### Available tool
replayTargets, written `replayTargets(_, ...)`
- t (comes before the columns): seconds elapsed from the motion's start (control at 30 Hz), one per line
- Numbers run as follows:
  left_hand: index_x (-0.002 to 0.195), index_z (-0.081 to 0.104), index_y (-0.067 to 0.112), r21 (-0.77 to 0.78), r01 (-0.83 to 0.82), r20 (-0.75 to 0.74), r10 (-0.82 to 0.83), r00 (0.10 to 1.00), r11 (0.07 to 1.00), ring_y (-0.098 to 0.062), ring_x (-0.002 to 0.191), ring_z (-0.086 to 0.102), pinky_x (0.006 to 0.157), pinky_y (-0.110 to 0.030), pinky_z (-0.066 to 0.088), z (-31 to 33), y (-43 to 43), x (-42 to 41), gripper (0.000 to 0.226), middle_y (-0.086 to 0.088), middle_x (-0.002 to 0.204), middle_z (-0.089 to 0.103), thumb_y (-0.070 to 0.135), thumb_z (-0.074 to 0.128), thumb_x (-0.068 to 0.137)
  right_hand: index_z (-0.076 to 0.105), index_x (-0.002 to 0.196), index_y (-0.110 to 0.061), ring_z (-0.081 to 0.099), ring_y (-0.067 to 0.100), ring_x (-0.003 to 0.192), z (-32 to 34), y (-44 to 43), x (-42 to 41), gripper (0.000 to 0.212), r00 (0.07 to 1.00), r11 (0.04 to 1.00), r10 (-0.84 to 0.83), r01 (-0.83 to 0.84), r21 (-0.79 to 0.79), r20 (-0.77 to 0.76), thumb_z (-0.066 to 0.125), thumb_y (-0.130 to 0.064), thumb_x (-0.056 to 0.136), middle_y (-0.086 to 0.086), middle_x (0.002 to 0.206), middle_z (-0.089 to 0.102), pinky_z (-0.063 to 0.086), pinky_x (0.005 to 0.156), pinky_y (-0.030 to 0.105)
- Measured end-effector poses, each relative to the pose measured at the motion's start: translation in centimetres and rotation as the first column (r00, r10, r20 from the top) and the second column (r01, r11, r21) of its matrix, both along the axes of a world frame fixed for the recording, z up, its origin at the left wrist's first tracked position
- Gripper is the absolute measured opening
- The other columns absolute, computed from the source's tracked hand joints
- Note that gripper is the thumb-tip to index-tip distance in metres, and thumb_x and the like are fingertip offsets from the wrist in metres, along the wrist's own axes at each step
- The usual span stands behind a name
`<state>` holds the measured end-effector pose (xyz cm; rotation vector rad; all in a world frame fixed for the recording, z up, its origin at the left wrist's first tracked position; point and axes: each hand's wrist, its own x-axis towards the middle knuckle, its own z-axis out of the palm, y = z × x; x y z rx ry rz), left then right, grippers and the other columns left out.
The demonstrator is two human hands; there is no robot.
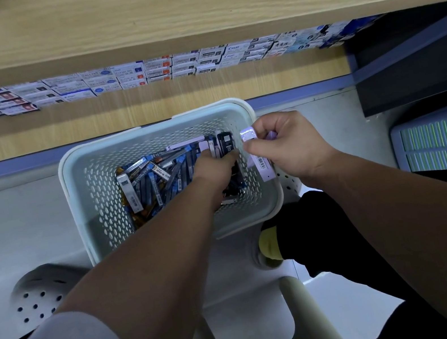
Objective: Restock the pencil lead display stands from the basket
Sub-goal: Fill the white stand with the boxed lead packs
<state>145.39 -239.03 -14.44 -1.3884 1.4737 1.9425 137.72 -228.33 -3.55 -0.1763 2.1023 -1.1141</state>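
A white perforated basket stands on the floor below a wooden shelf and holds several pencil lead cases, mostly blue, grey and white. My left hand reaches down into the basket's right side and grips a black lead case that stands upright among pale ones. My right hand hovers over the basket's right rim, pinching a few light purple lead packs. Rows of boxed lead packs line the shelf above, seen from overhead.
A wooden shelf top spans the upper view. A white stool sits under me, a white perforated shoe at the left, a dark trouser leg with a yellow sock at the right. A grey crate stands far right.
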Motion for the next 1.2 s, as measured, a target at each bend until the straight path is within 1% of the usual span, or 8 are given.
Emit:
replayTargets(0.13, 0.111, 0.063, 0.006, 0.057, 0.032, -0.002, -0.032, 0.999, 0.998, -0.016, 0.061, 0.050, 0.053, -0.025, 0.037, 0.5, -0.5, 0.2, 0.040, -0.001, 0.079, 0.060, 0.034, 0.076, 0.085, 0.073, 0.079, -0.007, 0.059, 0.019, 0.061, 0.0, 0.0, -0.1, 0.005, 1.000, 1.000, -0.007, 0.007, 0.001, 0.006, 0.075, -0.012, 0.080, 0.019, 0.074, 0.072, 0.048, 0.062, 0.029)
replayTargets(0.23, 0.099, 0.059, 0.011, 0.069, 0.051, 0.010, -0.052, 0.999, 0.996, -0.017, 0.063, 0.051, 0.054, -0.025, 0.037, 0.6, -0.7, 0.2, 0.032, -0.003, 0.081, 0.059, 0.029, 0.078, 0.082, 0.072, 0.079, -0.003, 0.048, 0.005, 0.052, 0.1, 0.0, -0.1, 0.005, 1.000, 1.000, -0.005, 0.005, 0.004, 0.000, 0.074, -0.004, 0.084, 0.007, 0.067, 0.064, 0.041, 0.056, 0.020)
replayTargets(0.53, 0.100, 0.068, 0.011, 0.130, 0.034, -0.009, -0.033, 0.999, 0.991, -0.020, 0.063, 0.057, 0.057, -0.028, 0.040, 0.9, -0.4, 0.4, 0.037, -0.014, 0.086, 0.069, 0.030, 0.082, 0.071, 0.072, 0.075, -0.008, 0.048, 0.002, 0.049, 0.7, 0.1, -0.2, 0.009, 0.999, 1.000, 0.030, -0.030, 0.000, 0.024, 0.073, -0.005, 0.084, 0.025, 0.078, 0.071, 0.039, 0.053, 0.016)
replayTargets(0.6, 0.088, 0.065, 0.013, 0.137, 0.032, -0.003, -0.031, 1.000, 0.990, -0.014, 0.051, 0.054, 0.049, -0.021, 0.037, 0.9, -0.4, 0.5, 0.015, -0.003, 0.069, 0.062, 0.020, 0.077, 0.083, 0.071, 0.074, -0.009, 0.049, 0.001, 0.049, 0.8, 0.1, -0.4, 0.012, 0.999, 1.000, 0.026, -0.025, -0.013, 0.036, 0.072, -0.004, 0.086, 0.014, 0.069, 0.070, 0.039, 0.053, 0.014)
replayTargets(0.7, 0.071, 0.058, 0.016, 0.144, 0.008, -0.010, -0.007, 1.000, 0.990, -0.006, 0.036, 0.048, 0.036, -0.013, 0.030, 0.8, -0.2, 0.8, 0.023, 0.006, 0.050, 0.055, 0.015, 0.074, 0.087, 0.068, 0.070, -0.012, 0.046, -0.001, 0.042, 1.0, 0.1, -0.4, 0.021, 0.999, 1.000, 0.009, -0.008, -0.022, 0.053, 0.071, 0.000, 0.088, -0.008, 0.054, 0.061, 0.035, 0.048, 0.009)
replayTargets(0.93, 0.067, 0.056, 0.015, 0.161, -0.013, -0.010, 0.014, 1.000, 0.987, -0.019, 0.051, 0.048, 0.054, -0.027, 0.036, 1.1, -0.2, 0.8, 0.027, 0.000, 0.057, 0.051, 0.020, 0.079, 0.079, 0.073, 0.080, -0.008, 0.045, 0.001, 0.047, 0.9, 0.0, -0.4, 0.006, 0.997, 1.000, -0.003, 0.002, 0.006, 0.073, 0.073, -0.007, 0.086, 0.028, 0.082, 0.071, 0.037, 0.049, 0.013)
replayTargets(1.13, 0.059, 0.049, 0.017, 0.181, 0.064, -0.040, -0.058, 0.998, 0.981, -0.013, 0.043, 0.050, 0.050, -0.021, 0.036, 2.2, -0.4, 0.7, 0.035, 0.011, 0.036, 0.045, 0.013, 0.070, 0.087, 0.075, 0.079, -0.014, 0.064, 0.035, 0.068, 0.7, 0.0, -0.5, 0.002, 0.996, 1.000, -0.013, 0.014, -0.011, 0.084, 0.074, -0.014, 0.081, 0.024, 0.081, 0.073, 0.046, 0.057, 0.022)
replayTargets(1.2, 0.060, 0.053, 0.016, 0.183, 0.080, -0.044, -0.073, 0.996, 0.980, -0.017, 0.048, 0.055, 0.056, -0.026, 0.042, 2.3, -0.5, 0.6, 0.031, 0.007, 0.042, 0.052, 0.013, 0.071, 0.086, 0.074, 0.081, -0.011, 0.063, 0.027, 0.066, 0.8, 0.0, -0.5, 0.007, 0.996, 1.000, -0.007, 0.008, -0.014, 0.083, 0.072, -0.007, 0.085, 0.024, 0.080, 0.073, 0.044, 0.053, 0.018)
